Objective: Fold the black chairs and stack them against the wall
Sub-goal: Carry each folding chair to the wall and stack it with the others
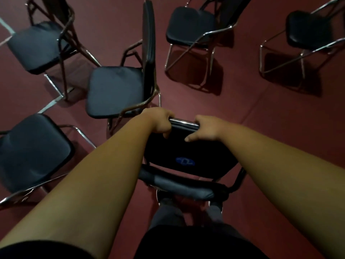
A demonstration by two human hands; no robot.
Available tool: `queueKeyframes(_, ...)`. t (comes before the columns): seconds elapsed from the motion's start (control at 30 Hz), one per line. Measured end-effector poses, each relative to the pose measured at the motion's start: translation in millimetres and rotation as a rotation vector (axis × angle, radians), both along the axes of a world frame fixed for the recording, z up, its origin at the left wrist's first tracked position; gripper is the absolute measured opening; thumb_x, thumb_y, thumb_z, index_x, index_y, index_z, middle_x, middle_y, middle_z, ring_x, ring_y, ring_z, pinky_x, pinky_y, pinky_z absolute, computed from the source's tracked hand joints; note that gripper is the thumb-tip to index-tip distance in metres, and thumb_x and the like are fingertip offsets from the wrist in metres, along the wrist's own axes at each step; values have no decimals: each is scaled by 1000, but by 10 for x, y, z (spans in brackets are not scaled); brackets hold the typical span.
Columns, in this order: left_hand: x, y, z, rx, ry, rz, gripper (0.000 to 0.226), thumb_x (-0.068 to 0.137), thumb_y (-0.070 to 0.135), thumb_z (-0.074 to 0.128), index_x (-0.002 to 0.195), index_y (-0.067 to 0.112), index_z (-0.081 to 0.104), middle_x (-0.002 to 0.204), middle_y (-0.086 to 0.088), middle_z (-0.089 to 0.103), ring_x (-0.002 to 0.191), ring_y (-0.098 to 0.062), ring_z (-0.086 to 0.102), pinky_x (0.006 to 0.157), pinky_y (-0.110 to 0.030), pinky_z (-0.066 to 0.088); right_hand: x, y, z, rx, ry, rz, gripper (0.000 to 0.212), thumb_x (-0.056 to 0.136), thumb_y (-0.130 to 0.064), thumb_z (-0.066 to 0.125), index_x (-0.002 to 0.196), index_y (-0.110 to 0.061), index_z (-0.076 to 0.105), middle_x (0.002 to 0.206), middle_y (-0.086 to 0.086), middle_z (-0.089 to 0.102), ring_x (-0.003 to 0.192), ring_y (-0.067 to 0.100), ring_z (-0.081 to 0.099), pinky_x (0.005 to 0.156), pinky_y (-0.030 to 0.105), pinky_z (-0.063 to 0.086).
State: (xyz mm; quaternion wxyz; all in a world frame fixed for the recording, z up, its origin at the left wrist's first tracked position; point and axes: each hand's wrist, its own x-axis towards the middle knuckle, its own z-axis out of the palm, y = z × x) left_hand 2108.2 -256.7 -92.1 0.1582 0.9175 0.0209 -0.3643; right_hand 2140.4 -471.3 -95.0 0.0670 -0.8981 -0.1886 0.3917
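Note:
A black folding chair (183, 156) stands right in front of me, its seat tipped up so that the underside with a blue sticker faces me. My left hand (160, 120) grips the chrome bar at the seat's far edge, fingers curled over it. My right hand (204, 127) holds the same bar a little to the right, thumb down on the black pad. The padded backrest lies below, close to my legs.
Several unfolded black chairs with chrome frames stand around on the dark red floor: one just ahead-left (115, 90), one at the left edge (31, 152), one far left (37, 47), two at the back right (188, 25) (306, 30). Open floor lies to the right.

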Motion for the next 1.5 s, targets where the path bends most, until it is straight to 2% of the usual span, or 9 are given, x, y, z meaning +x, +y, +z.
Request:
queueKeyframes(0.07,198,-243,-37,18,4,-53,48,62,30,86,105,36,65,106,5,67,103,-27,64,96,-43,55,123,-464,-51,-96,34,-73,75,68,-64,89,116,-21,50,117,3,62,106,28,61,85,32,47)
queueKeyframes(0.17,449,-738,-84,56,-11,-145,45,65,31,85,104,34,62,107,3,63,109,-30,64,89,-41,48,165,-1144,-122,-180,-15,-184,73,58,-72,86,103,-28,47,112,2,65,101,28,63,93,42,53)
queueKeyframes(0.33,731,-1532,-36,120,-43,-257,48,59,26,81,105,28,66,109,-1,68,105,-31,64,85,-40,36,135,-1852,-270,-133,16,-393,85,32,-83,73,98,-32,55,103,-6,68,98,24,65,97,47,53)
queueKeyframes(0.67,1244,-2913,38,256,-66,-424,62,56,22,80,116,32,67,116,-3,70,109,-33,64,82,-39,41,91,-3030,-443,54,26,-583,62,57,-71,82,100,-34,57,99,-12,65,96,19,64,92,40,54)
queueKeyframes(0.9,1410,-4490,-3,301,-110,-608,48,53,26,76,100,25,69,97,-2,71,91,-29,63,79,-39,35,61,-4414,-582,132,145,-640,54,66,-59,92,99,-29,60,94,-9,62,89,17,61,69,28,43)
queueKeyframes(1.0,1420,-5267,-71,321,-139,-732,47,51,27,76,97,25,68,90,0,69,86,-28,59,81,-39,35,-103,-5078,-629,160,191,-709,48,70,-55,92,88,-30,55,89,-13,57,88,17,57,74,27,41)
queueKeyframes(1.17,1489,-6386,-164,343,-140,-914,47,46,27,79,92,25,66,88,2,68,89,-27,61,87,-41,33,-381,-5915,-676,209,219,-853,56,73,-48,93,118,-23,71,110,-4,73,97,19,67,83,25,47)
queueKeyframes(1.27,1522,-6932,-179,341,-100,-988,40,48,26,79,86,24,64,84,2,65,85,-26,57,92,-43,34,-530,-6313,-706,231,220,-946,58,74,-44,93,124,-23,72,116,0,75,104,21,70,87,26,50)
queueKeyframes(1.5,1580,-8125,70,252,-173,-1078,47,54,25,81,99,25,67,93,-1,64,91,-28,54,99,-45,37,-662,-7375,-451,174,117,-1090,56,66,-53,95,108,-26,70,106,-4,71,94,20,67,82,30,53)
